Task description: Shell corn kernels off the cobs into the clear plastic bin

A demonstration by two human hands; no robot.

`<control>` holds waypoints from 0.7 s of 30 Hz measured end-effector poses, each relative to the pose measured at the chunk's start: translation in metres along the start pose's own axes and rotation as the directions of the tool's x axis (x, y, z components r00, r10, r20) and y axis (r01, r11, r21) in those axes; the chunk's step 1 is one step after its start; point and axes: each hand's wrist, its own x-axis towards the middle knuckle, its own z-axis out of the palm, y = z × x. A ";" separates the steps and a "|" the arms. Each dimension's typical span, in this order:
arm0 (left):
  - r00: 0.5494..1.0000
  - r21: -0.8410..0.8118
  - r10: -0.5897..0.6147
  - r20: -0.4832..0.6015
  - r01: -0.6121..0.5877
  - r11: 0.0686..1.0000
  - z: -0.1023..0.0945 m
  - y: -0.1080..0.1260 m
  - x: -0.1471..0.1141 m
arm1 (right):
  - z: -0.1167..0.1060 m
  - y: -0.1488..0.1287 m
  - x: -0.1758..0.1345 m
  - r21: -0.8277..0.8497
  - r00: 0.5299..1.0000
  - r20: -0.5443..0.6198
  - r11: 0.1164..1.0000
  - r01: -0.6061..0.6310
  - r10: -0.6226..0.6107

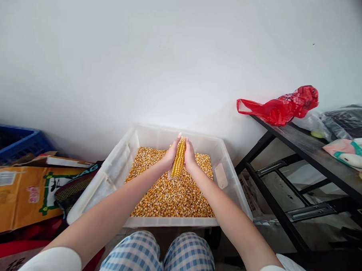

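Observation:
An ear of dried yellow corn [179,158] is held lengthwise between my two hands, tilted with one end toward me. My left hand [171,153] presses on its left side and my right hand [190,152] on its right side. Most of the kernel rows on its upper face show; the parts under the palms are hidden. Below the hands, a translucent plastic bin [189,221] holds a thick layer of loose corn kernels [171,198], yellow and whitish.
To the right stands a black metal-framed table [307,146] with a red plastic bag [283,106] on its corner. A printed cardboard box [21,194] and a blue crate [22,142] sit at the left. A white wall [172,64] rises behind the bin.

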 end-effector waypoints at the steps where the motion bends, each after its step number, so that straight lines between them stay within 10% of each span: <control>1: 1.000 0.006 0.016 -0.016 -0.016 1.000 0.000 0.000 0.000 | 0.000 -0.001 0.000 -0.010 1.000 -0.001 1.000 -0.012 0.012; 12: 0.988 0.139 0.124 -0.089 -0.111 0.984 -0.012 -0.013 0.008 | -0.002 0.000 -0.005 -0.124 0.994 -0.103 0.992 0.016 -0.029; 21: 0.967 0.374 0.245 0.070 -0.253 0.892 -0.007 -0.018 0.007 | -0.009 -0.004 0.006 -0.066 0.984 -0.175 0.998 0.010 -0.021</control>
